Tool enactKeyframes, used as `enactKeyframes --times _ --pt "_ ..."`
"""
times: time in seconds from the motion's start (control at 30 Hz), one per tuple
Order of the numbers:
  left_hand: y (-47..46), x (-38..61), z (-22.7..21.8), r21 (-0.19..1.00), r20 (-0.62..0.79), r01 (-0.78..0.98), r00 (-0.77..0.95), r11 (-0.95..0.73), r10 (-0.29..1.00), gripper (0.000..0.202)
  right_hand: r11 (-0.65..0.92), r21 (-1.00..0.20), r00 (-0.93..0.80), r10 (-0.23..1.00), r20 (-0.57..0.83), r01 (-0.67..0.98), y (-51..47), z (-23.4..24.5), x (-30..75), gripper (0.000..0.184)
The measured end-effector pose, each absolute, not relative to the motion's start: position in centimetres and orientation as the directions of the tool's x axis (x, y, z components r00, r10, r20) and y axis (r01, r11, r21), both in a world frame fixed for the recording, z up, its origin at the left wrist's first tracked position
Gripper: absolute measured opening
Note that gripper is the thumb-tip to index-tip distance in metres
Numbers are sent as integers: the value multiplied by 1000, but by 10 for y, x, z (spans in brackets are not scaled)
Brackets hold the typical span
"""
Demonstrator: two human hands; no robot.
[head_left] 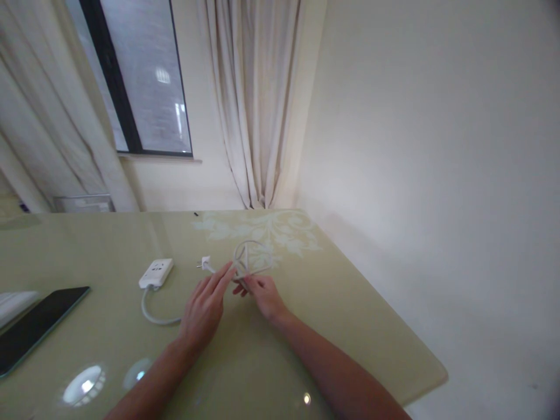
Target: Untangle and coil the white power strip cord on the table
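A white power strip [156, 272] lies on the glossy green table [271, 373], its white cable [153, 315] curving toward me and under my left hand. The cable forms a coiled loop [252, 258] standing just beyond my hands, and its white plug [205, 263] rests on the table left of the loop. My right hand [261, 293] pinches the bottom of the coil with closed fingers. My left hand [205, 306] reaches in from the left, fingers stretched out, fingertips touching the cable at the coil's base.
A dark phone or tablet [37, 324] lies at the table's left edge beside a white object [13, 303]. The table's right edge [394, 315] runs close to a plain wall. Curtains [258, 116] and a window [144, 81] stand behind the table.
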State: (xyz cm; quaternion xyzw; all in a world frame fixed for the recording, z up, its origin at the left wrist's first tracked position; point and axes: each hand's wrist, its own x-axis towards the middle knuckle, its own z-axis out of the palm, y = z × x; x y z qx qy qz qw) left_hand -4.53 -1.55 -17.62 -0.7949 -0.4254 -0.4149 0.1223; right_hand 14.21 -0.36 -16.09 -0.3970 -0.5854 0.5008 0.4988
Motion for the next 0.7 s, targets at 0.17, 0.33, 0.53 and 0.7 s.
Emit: enactKeyframes --times 0.17,0.33,0.53,0.7 --pt "-21 -40 -174 214 757 682 337 -700 560 73 -56 -909 -53 998 -37 -413 4 -163 139 71" --pt "-21 -38 -166 372 747 632 231 -680 623 46 -49 -907 -84 996 -15 -418 6 -162 143 67" --pt "-18 -41 -153 522 744 602 23 -604 667 24 32 -915 -130 987 92 -403 2 -161 142 54" --pt "-12 -40 -154 733 668 352 -209 -583 714 27 30 -946 -167 982 88 -323 2 -159 145 49"
